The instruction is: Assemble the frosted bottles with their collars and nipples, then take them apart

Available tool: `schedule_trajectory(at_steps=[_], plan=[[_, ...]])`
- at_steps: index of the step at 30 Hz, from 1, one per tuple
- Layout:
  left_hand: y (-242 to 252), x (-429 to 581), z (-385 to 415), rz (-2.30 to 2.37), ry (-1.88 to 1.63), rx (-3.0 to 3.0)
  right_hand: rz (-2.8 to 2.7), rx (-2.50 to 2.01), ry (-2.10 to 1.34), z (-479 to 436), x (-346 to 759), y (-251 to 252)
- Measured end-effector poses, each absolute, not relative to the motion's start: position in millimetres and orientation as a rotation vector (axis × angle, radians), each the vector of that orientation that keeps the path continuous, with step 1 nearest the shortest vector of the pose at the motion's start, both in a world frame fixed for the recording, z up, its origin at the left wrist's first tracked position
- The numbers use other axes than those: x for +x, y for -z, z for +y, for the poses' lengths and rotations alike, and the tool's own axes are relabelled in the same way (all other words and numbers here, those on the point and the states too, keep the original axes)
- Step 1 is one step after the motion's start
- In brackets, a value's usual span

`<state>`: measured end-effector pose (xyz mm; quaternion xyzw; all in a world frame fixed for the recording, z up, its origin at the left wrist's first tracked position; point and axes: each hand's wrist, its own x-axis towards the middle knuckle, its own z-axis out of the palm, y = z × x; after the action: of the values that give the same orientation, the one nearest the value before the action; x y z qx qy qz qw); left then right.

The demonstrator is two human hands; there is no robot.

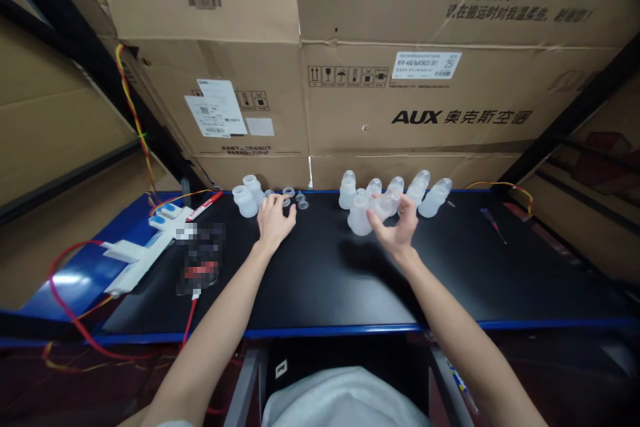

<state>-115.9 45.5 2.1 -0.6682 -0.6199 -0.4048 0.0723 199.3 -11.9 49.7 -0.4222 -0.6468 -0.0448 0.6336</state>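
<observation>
My left hand [275,221] is over the mat with thumb and fingers apart, and nothing shows between them. Just left of it stand two frosted white baby bottles [245,201] with no tops on. Small clear rings and nipple-like parts [301,199] lie beyond its fingertips. Between thumb and fingers, my right hand [403,230] grips a clear plastic bottle cap [386,204]; its exact shape is partly hidden by the fingers. Close beside it on the left is a frosted bottle [359,219]. Behind and to the right stand several bottles with clear domed caps [436,199].
A black mat [320,280] covers the blue-edged table. On the left are a white power strip [145,257], a red-and-white marker [204,207] and a blurred-out device [203,257] on a red cable. A screwdriver [493,224] lies right. Cardboard [350,100] walls the back.
</observation>
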Motion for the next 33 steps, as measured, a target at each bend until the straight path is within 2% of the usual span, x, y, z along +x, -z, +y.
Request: schedule_trajectory(at_steps=[4, 10, 18, 24, 28, 33], plan=[[6, -120, 53, -1.789, 1.009, -2.199, -1.414, -1.117, 0.283, 2, 234, -65], [14, -107, 51, -1.774, 0.780, -2.355, -1.518, -1.211, 0.230, 13, 258, -74], [6, -99, 43, -1.676, 0.874, -2.449, -1.695, -1.371, -0.023, 16, 262, -69], [6, -91, 40, -1.654, 1.088, -2.430, -1.857, -1.490, -0.140, 16, 269, -68], [11, -97, 47, -1.754, 1.026, -2.372, -1.866, -1.440, 0.051, 24, 278, -61], [15, -100, 50, -1.750, 1.000, -2.590, -1.858, -1.391, 0.286, 30, 281, -58]])
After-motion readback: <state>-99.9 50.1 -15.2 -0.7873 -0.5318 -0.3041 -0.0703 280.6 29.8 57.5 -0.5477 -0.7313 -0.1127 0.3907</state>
